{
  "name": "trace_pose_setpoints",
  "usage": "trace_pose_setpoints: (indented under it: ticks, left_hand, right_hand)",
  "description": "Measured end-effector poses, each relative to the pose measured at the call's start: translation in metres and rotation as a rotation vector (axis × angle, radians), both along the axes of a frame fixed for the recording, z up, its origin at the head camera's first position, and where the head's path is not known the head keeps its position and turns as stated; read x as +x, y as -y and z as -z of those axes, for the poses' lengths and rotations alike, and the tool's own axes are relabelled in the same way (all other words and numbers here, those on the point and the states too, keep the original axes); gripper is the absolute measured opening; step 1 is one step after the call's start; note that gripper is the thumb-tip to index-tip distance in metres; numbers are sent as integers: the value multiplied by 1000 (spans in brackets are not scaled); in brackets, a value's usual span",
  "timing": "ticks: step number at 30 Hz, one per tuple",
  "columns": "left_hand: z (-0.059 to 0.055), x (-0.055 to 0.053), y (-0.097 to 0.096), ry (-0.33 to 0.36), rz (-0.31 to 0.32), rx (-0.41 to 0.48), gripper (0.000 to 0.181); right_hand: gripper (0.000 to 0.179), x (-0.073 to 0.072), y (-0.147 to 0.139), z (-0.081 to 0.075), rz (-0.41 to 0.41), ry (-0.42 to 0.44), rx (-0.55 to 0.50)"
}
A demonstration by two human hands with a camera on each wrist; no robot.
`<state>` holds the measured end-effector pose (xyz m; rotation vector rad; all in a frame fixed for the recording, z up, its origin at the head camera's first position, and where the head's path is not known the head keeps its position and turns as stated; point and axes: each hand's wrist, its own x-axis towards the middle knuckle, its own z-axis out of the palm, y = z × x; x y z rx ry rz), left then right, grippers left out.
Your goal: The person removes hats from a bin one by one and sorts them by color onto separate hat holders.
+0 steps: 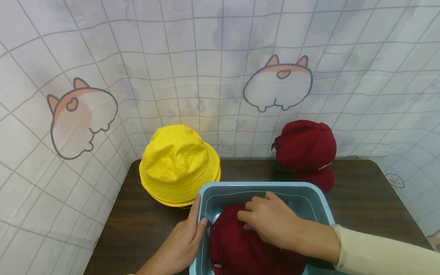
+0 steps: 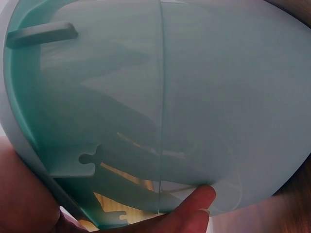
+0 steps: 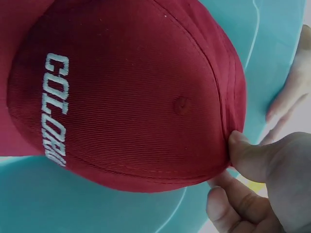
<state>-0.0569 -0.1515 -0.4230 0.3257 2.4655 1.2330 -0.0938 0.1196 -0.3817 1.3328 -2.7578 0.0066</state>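
Note:
A light blue plastic bin [image 1: 261, 184] stands on the table. Inside it lies a dark red baseball cap [image 1: 235, 244], with white raised lettering on its front in the right wrist view. My right hand [image 1: 271, 217] reaches into the bin from the right and pinches the cap's edge, thumb [image 3: 245, 155] on top and fingers curled beneath. At the bin's left side, my left hand [image 1: 183, 236] grips the rim, thumb over the inside and fingers along the outer wall [image 2: 209, 121]. The cap's lower part is cut off in the head view.
A yellow bucket hat [image 1: 177, 164], with another brim showing under it, sits behind the bin at left. Another dark red cap [image 1: 306, 149] sits at back right on the dark wooden table [image 1: 361, 194]. A grid-patterned curtain [image 1: 206, 76] hangs behind the table.

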Motion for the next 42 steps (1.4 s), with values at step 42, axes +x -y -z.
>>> trace_pose_setpoints:
  ticks: [42]
  left_hand:
    - [-2,0,-2,-36,10,-43,71]
  right_hand:
    - [17,-7,-90,-120,96,-228,-587]
